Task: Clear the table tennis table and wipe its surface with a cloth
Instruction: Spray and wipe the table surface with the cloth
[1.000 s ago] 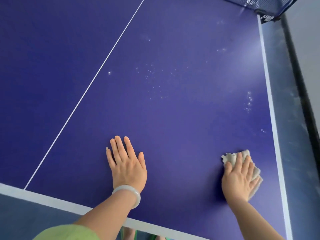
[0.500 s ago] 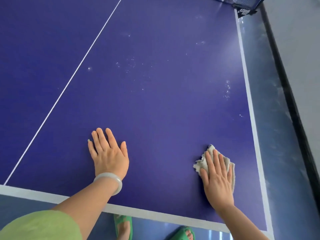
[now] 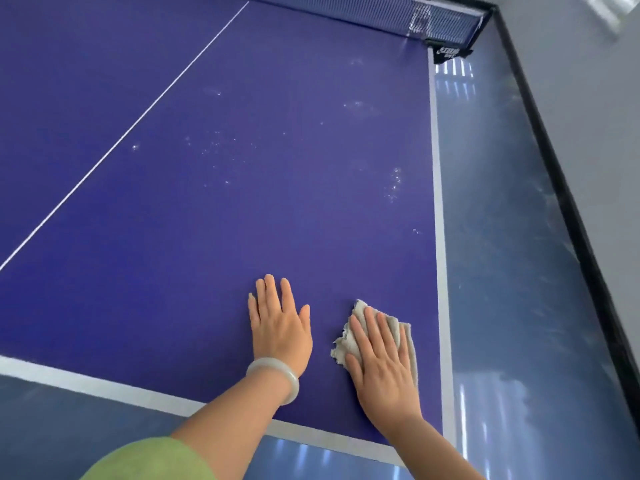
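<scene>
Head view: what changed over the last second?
The right hand slid the cloth leftwards across the table, away from the sideline and closer to the left hand. Nothing taken or let go. Unchanged: left hand flat on the table, right hand pressing the cloth, specks farther up unwiped.

A glossy blue-grey floor [image 3: 502,271] lies on the right, mirroring pale stripes of light [image 3: 453,77]. A black skirting strip [image 3: 571,216] meets a plain grey wall [image 3: 588,98]; the bright patch [image 3: 609,8] at the top may be glare.
</scene>
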Tool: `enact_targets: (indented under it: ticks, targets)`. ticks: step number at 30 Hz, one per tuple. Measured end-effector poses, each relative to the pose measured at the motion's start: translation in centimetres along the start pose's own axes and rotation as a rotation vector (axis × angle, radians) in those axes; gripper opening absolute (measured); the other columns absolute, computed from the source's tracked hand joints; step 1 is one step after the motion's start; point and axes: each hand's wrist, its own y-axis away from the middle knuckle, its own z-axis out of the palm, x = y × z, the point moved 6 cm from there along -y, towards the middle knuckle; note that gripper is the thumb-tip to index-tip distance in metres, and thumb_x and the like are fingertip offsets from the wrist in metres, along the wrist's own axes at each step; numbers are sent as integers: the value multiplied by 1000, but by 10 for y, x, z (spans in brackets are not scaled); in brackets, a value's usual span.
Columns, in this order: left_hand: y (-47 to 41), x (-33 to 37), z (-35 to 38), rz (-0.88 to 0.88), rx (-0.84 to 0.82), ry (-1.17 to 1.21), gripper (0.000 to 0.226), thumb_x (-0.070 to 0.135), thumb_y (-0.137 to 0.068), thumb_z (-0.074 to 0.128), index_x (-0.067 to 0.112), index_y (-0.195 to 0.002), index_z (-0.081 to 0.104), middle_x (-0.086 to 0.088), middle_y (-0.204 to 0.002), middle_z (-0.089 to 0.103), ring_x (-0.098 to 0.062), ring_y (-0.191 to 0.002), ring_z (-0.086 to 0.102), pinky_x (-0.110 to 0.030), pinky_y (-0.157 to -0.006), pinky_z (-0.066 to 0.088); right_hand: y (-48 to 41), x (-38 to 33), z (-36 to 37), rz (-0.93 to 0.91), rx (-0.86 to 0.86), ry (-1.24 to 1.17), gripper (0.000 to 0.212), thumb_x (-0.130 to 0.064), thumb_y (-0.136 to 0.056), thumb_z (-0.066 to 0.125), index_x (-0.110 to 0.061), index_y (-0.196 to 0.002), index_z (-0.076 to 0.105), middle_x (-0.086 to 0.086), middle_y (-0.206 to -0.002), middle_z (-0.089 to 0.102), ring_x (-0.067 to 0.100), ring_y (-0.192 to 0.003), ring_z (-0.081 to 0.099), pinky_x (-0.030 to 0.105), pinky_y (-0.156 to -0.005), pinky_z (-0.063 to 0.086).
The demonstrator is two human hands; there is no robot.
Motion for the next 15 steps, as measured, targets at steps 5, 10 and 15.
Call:
enact_targets:
  ticks: [5,10,15]
  targets:
    - [11,18,15,-148,79,-92,70,45,-97,15,5,-155,18,-17,-162,14,-33,-151,10,-52,-122,8,48,50,-2,-101,11,7,59,-47,-100,33,-29,-155,26,-6,-164,17,19,-151,17,47,-118,15]
    - [11,23,17,-169,60,-137,71,46,-97,9,7,-156,10,-16,-163,9,-32,-152,5,-52,-122,7,27,75,-11,-306,-49,76,57,-45,-103,30,-30,-157,20,-7,-165,13,17,-152,12,50,-118,14]
    - [10,23,17,-183,91,-138,64,40,-101,15,6,-155,19,-17,-162,16,-32,-151,12,-52,-122,11,-68,123,-24,-221,-46,36,58,-52,-102,13,-33,-157,17,-12,-165,4,14,-153,3,44,-123,3]
